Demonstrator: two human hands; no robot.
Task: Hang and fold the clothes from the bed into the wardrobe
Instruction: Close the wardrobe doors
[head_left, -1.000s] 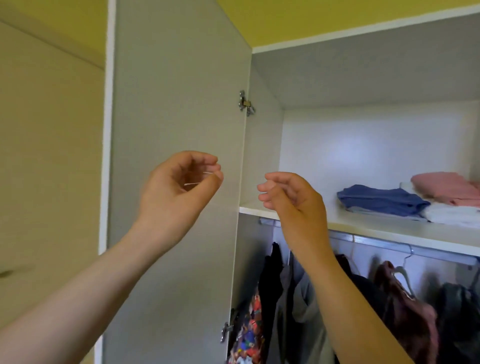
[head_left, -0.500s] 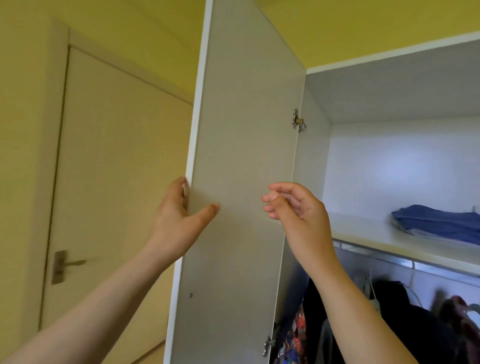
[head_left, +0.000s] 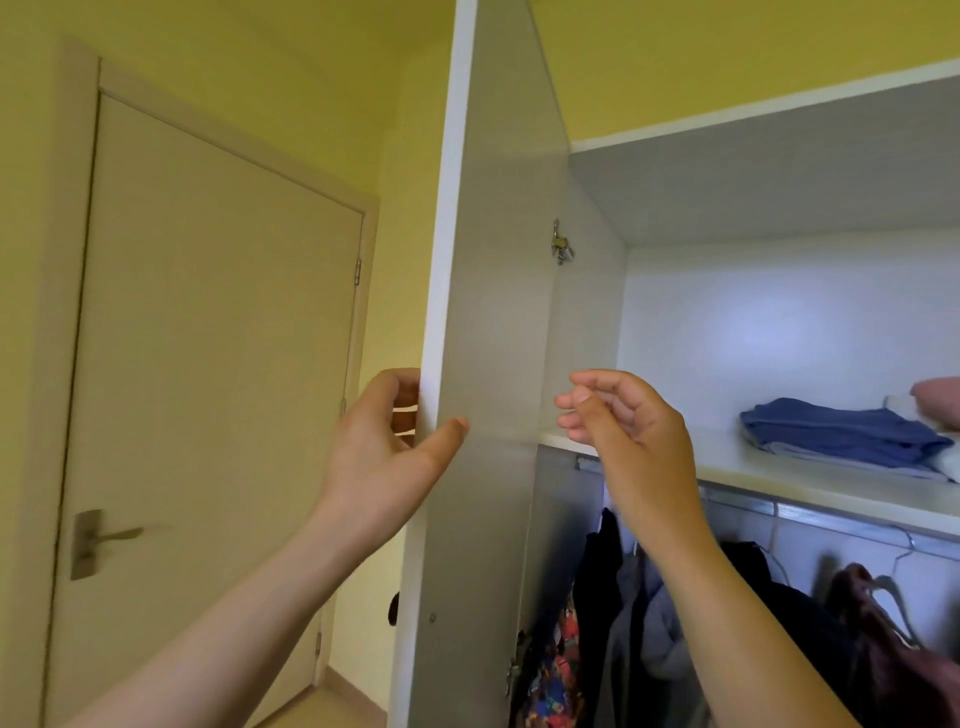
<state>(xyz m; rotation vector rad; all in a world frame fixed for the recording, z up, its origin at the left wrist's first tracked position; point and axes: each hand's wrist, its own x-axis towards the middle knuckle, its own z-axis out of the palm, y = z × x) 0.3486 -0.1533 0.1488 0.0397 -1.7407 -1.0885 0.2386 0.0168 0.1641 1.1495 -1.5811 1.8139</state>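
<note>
The left hand (head_left: 384, 447) grips the edge of the open wardrobe door (head_left: 493, 312), fingers curled behind it and thumb on its inner face. The right hand (head_left: 628, 436) is raised beside it, loosely curled and empty. Folded blue clothes (head_left: 836, 434) lie on the shelf (head_left: 779, 480) to the right of that hand, and hanging clothes (head_left: 623, 623) are below it.

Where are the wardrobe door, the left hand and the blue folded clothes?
wardrobe door (head_left: 493, 312), head view, middle of its inner face.
left hand (head_left: 382, 457), head view, middle of the hand.
blue folded clothes (head_left: 831, 428), head view, top layer.
</note>
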